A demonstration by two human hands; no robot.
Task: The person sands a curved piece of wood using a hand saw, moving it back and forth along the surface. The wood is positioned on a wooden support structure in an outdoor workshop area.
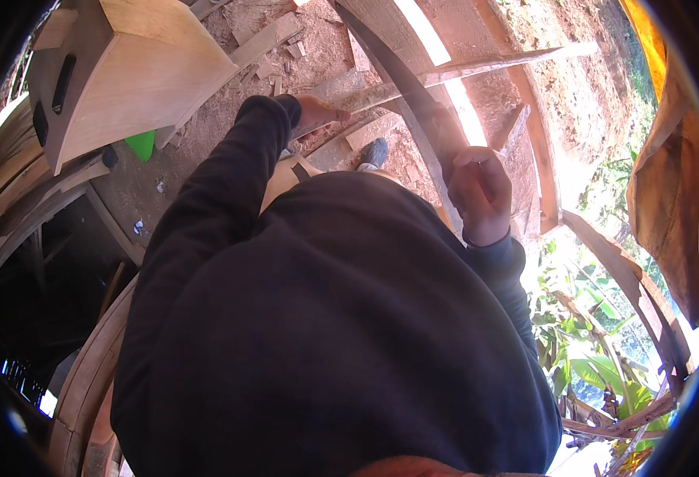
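Dark sweater point(325, 334) hides most of the scene. Left hand point(317, 111) grips a long wooden slat point(460, 71); right hand point(480, 195) is curled shut, its contents hard to make out

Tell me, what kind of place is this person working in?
Probably an open-air woodworking spot. The left hand grips a long wooden stick, wood offcuts litter the dirt ground, and a plywood box stands nearby, with green plants alongside.
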